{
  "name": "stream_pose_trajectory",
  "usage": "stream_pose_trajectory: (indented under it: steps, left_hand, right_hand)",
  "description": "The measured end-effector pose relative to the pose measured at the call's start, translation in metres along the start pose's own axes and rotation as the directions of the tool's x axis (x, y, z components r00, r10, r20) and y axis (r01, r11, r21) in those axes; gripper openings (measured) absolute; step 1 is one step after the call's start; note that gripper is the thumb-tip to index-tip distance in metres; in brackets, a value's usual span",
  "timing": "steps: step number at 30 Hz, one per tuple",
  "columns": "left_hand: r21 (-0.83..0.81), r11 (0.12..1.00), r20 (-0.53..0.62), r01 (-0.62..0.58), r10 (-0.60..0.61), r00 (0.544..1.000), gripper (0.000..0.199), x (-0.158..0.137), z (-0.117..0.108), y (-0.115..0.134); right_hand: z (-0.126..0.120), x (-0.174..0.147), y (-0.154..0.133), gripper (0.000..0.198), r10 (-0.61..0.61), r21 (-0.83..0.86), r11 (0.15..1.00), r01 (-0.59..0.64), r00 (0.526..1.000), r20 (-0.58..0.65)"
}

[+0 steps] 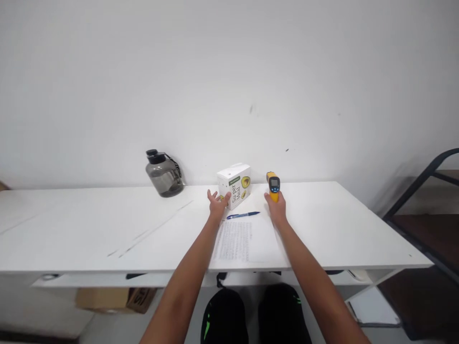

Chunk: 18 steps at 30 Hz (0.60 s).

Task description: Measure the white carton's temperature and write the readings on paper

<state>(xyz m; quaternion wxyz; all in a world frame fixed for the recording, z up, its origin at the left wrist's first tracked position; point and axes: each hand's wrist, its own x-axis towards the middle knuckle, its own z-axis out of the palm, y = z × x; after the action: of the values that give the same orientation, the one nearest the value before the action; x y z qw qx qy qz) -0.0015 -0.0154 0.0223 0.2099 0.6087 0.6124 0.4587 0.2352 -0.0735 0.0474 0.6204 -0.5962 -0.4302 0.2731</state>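
A white box [234, 185] with avocado pictures and the words "Super Meal" stands upright on the white table. My left hand [217, 205] is at the box's left side, fingers spread, the thumb at its front lower edge. In my right hand [277, 205] is a yellow and black infrared thermometer [273, 183], gripped by its handle, its small screen facing me. A blue pen [243, 215] lies just in front of the box. Below the pen, between my forearms, is a paper sheet [236, 241] covered in lines of writing too small to read.
A grey jug with a black lid [164, 174] stands at the back left against the wall [229, 86]. The white table [89, 229] ends at the right near a dark metal frame [423, 186]. Below it sits a cardboard box [103, 299].
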Motion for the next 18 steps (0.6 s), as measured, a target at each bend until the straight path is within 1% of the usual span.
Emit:
stream_pose_trajectory:
  steps: [1,3,4,6,8,11,13,15,16,18]
  left_hand:
    - [-0.131,0.991,0.005,0.029,-0.029,1.000,0.110,0.003,0.007,0.001]
    - [-0.283,0.958,0.027,0.039,-0.033,0.999,0.127,0.003,0.015,0.004]
    - [-0.299,0.954,0.046,0.023,-0.010,0.999,0.134,0.002,0.017,0.006]
    - [-0.285,0.959,0.069,0.010,0.010,0.998,0.139,-0.003,0.017,0.009]
    - [-0.237,0.970,0.096,0.051,-0.029,0.995,0.132,-0.006,0.014,0.012]
    - [-0.217,0.974,0.063,0.069,-0.057,0.996,0.106,-0.007,0.009,0.013]
    - [-0.272,0.959,0.018,0.076,-0.074,0.997,0.090,-0.005,0.006,0.013]
    - [-0.368,0.925,-0.001,0.092,-0.099,0.995,0.083,-0.003,0.002,0.014]
    - [-0.420,0.903,-0.001,0.093,-0.104,0.995,0.081,-0.003,-0.001,0.015]
    - [-0.502,0.862,0.001,0.071,-0.081,0.997,0.078,-0.004,-0.007,0.018]
  right_hand:
    - [0.001,-0.001,-0.001,0.056,0.000,0.014,1.000,0.000,1.000,0.013]
    - [0.003,-0.004,-0.005,0.053,-0.045,0.005,0.999,0.045,0.997,0.065]
    - [0.004,-0.006,-0.007,0.055,-0.065,-0.006,0.998,0.065,0.995,0.074]
    - [0.005,-0.008,-0.010,0.061,-0.077,-0.023,0.997,0.079,0.994,0.077]
    - [0.006,-0.009,-0.012,0.063,-0.071,-0.033,0.997,0.074,0.995,0.076]
    - [0.006,-0.009,-0.011,0.053,-0.085,-0.036,0.995,0.088,0.992,0.091]
    - [0.005,-0.009,-0.010,0.046,-0.096,-0.037,0.994,0.101,0.989,0.112]
    - [0.004,-0.009,-0.010,0.045,-0.101,-0.041,0.993,0.108,0.984,0.144]
    - [0.005,-0.009,-0.011,0.048,-0.108,-0.037,0.993,0.115,0.981,0.162]
    - [0.005,-0.012,-0.012,0.064,-0.133,-0.013,0.990,0.139,0.972,0.191]
